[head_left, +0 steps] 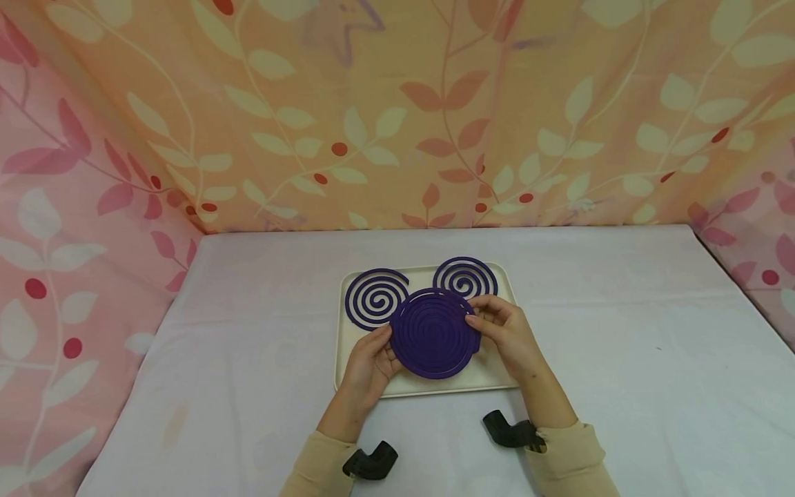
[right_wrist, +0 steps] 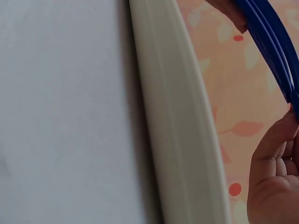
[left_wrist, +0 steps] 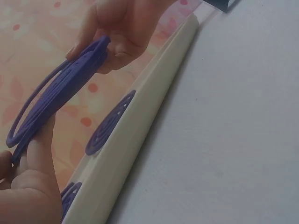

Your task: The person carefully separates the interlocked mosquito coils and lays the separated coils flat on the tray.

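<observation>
My two hands hold a purple stack of spiral mosquito coils point(head_left: 433, 335) tilted above a cream tray point(head_left: 420, 278). The left hand point(head_left: 371, 366) pinches its left edge, and the right hand point(head_left: 504, 328) pinches the upper right edge between thumb and fingers. From the left wrist view the stack point(left_wrist: 60, 86) is seen nearly edge-on, with an outer ring standing slightly apart from the rest. Behind it on the tray are two single purple coils, one at the left point(head_left: 380, 300) and another at the right point(head_left: 462, 283), partly covered by the stack.
A white cloth covers the table point(head_left: 621, 345), stretching out on both sides of the tray. Floral curtains point(head_left: 397, 138) close off the back and the sides. Black curved pieces, left point(head_left: 373, 461) and right point(head_left: 512, 431), sit at the sleeve cuffs.
</observation>
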